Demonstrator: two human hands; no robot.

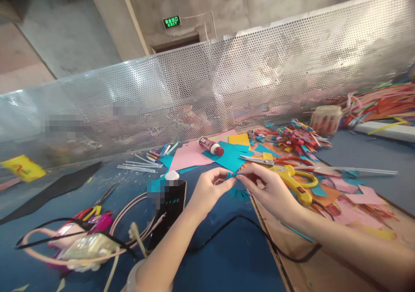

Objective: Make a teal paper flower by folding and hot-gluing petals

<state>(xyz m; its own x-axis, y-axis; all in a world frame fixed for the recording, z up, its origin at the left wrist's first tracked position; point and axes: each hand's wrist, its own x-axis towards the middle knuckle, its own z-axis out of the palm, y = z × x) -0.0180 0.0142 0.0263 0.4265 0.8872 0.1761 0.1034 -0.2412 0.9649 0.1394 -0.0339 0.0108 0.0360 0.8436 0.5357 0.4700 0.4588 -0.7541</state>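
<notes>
In the middle of the head view, my left hand (212,190) and my right hand (267,186) meet fingertip to fingertip. Both pinch a small piece of blue paper (234,175), and fingers cover much of it. Just below them shows blue fringed paper (240,194); whether it joins the pinched piece, I cannot tell. Beyond the hands are scissors (257,159), blue paper sheets (228,156) and a maroon bottle with a red cap (210,146). A yellow glue gun (292,184) lies right beside my right hand.
A phone (170,212) lies left of my left forearm, near cables and a power strip (89,251). Clear sticks (138,166) and a pink sheet (188,156) lie farther back. Paper scraps (346,210) cover the right side. A perforated metal panel (181,80) borders the table's far edge.
</notes>
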